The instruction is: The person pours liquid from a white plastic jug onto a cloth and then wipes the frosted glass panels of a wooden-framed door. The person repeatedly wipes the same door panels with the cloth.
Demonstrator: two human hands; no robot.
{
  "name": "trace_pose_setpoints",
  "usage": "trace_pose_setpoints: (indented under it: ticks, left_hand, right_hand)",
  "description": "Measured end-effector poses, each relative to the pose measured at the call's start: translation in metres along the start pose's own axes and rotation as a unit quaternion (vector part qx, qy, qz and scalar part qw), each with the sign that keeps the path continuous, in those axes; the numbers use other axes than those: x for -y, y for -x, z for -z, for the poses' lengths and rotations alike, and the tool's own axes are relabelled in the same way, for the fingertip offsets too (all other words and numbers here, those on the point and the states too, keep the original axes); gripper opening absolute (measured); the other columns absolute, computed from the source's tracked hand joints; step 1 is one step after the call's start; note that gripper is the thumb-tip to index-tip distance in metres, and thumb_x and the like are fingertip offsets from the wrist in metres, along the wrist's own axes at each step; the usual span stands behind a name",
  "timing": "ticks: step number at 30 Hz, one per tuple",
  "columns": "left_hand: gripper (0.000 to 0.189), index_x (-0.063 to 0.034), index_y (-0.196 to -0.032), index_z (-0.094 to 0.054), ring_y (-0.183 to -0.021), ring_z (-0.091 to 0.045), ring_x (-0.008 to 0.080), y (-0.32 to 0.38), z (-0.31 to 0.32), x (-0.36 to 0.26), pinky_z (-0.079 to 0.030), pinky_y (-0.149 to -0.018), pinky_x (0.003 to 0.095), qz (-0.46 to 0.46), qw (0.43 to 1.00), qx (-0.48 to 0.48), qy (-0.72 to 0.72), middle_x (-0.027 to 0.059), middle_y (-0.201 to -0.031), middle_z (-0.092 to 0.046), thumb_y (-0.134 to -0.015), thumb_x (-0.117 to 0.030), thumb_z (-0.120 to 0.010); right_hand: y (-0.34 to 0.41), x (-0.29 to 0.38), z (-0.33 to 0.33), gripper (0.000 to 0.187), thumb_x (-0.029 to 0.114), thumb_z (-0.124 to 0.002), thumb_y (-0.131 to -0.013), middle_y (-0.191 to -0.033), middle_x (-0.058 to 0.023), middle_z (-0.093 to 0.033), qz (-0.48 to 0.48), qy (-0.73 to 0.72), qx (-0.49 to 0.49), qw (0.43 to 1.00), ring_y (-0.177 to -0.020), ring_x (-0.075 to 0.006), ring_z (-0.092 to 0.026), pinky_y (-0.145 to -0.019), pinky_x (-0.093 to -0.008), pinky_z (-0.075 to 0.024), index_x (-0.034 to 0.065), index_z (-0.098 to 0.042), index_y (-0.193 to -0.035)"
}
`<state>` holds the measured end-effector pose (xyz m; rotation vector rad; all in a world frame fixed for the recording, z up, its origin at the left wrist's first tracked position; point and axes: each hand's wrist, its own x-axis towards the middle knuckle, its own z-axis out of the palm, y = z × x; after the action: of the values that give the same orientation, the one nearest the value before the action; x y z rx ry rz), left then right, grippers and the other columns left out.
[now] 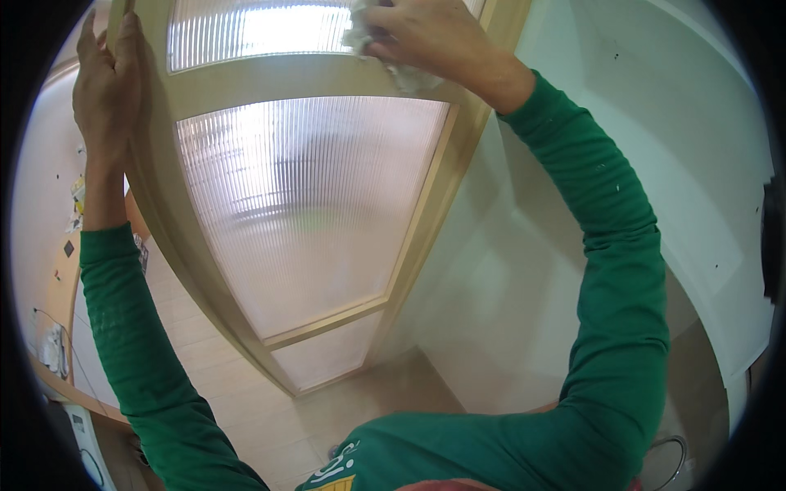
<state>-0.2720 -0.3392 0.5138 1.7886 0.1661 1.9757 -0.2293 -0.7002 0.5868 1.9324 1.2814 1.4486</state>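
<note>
A door with a light wooden frame [245,78] and ribbed glass panes [319,215] stands before me. At the upper left, my left hand [109,86] grips the edge of the door's side stile, its fingers around the wood. My right hand [424,40] holds a crumpled whitish cloth [412,77] at the top of the view, against the crossrail between the upper and middle panes and over the lower right part of the upper pane. The cloth's upper end is cut off by the picture's rim.
Right of the door is a pale wall [497,319]. A wooden counter [60,276] with small items and a cable runs along the far left, with a white appliance [89,445] below. The floor [258,405] has light planks or tiles. A dark object [770,239] sits at the right rim.
</note>
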Motion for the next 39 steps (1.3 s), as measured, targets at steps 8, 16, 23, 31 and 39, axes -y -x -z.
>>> trace_pose_setpoints:
  ticks: [8,16,23,31,39]
  left_hand:
    - [0.074,-0.0106,-0.159,-0.035,-0.105,-0.075,0.0315,0.003,-0.002,-0.005,-0.058,-0.095,0.0432,-0.019,1.000,0.007,0.013,0.0206,-0.121,-0.072,-0.105,-0.060,-0.044]
    - [0.076,-0.0115,-0.160,-0.035,-0.106,-0.075,0.0300,0.001,-0.004,-0.002,-0.058,-0.094,0.0423,-0.008,1.000,0.012,0.003,0.0199,-0.125,-0.071,-0.104,-0.062,-0.044]
    - [0.074,-0.0112,-0.160,-0.035,-0.106,-0.075,0.0312,-0.002,0.000,0.004,-0.058,-0.094,0.0419,-0.033,0.999,0.001,0.010,0.0196,-0.125,-0.071,-0.105,-0.060,-0.044]
    - [0.075,-0.0094,-0.159,-0.035,-0.103,-0.075,0.0322,0.002,-0.004,0.001,-0.059,-0.092,0.0418,-0.016,1.000,0.013,0.015,0.0211,-0.121,-0.072,-0.105,-0.060,-0.044]
    - [0.076,-0.0074,-0.159,-0.035,-0.100,-0.075,0.0329,0.002,-0.002,-0.007,-0.059,-0.088,0.0430,-0.004,1.000,0.011,0.001,0.0203,-0.117,-0.073,-0.105,-0.060,-0.044]
  right_hand:
    - [0.003,-0.003,0.012,0.023,0.027,-0.076,-0.082,-0.094,-0.0148,-0.067,0.045,0.056,0.043,0.996,-0.092,-0.0304,-0.067,-0.077,-0.0419,-0.0581,0.0063,-0.072,-0.090]
    - [0.005,-0.005,0.014,0.024,0.027,-0.076,-0.081,-0.090,-0.0149,-0.068,0.048,0.082,0.056,0.994,-0.091,-0.0308,-0.068,-0.077,-0.0417,-0.0572,0.0045,-0.073,-0.087]
    - [-0.003,-0.004,0.001,0.023,0.028,-0.075,-0.082,-0.092,-0.0127,-0.067,0.067,0.055,-0.033,0.996,-0.089,-0.0301,-0.067,-0.076,-0.0410,-0.0572,0.0061,-0.070,-0.085]
    - [-0.001,0.006,-0.004,0.023,0.030,-0.075,-0.084,-0.090,-0.0119,-0.066,0.000,0.022,-0.001,1.000,-0.087,-0.0298,-0.067,-0.074,-0.0422,-0.0571,0.0081,-0.070,-0.088]
    - [0.040,-0.020,-0.013,0.025,0.038,-0.077,-0.085,-0.100,-0.0033,-0.068,-0.066,0.052,0.026,0.996,-0.098,-0.0240,-0.068,-0.077,-0.0402,-0.0576,0.0194,-0.075,-0.101]
